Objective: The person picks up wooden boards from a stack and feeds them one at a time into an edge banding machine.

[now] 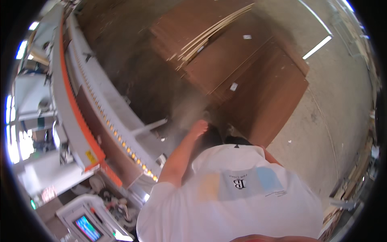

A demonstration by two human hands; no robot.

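Observation:
My left hand (199,128) hangs in front of my body near my dark trousers (209,139). Its fingers are small and blurred, so their state cannot be made out, and no held object shows. Of my right arm (272,156) only a strip appears beside the white shirt; the hand itself is hidden. Ahead lie stacks of brown panels (258,92), the closest things in front of me. Several thin pale strips (213,32) rest across the far stack.
A long machine with an orange beam (72,97) and a row of yellow rollers (115,131) runs along the left. Its control screen (87,228) glows at the lower left. A metal arm (149,126) juts toward me. Concrete floor (338,101) extends on the right.

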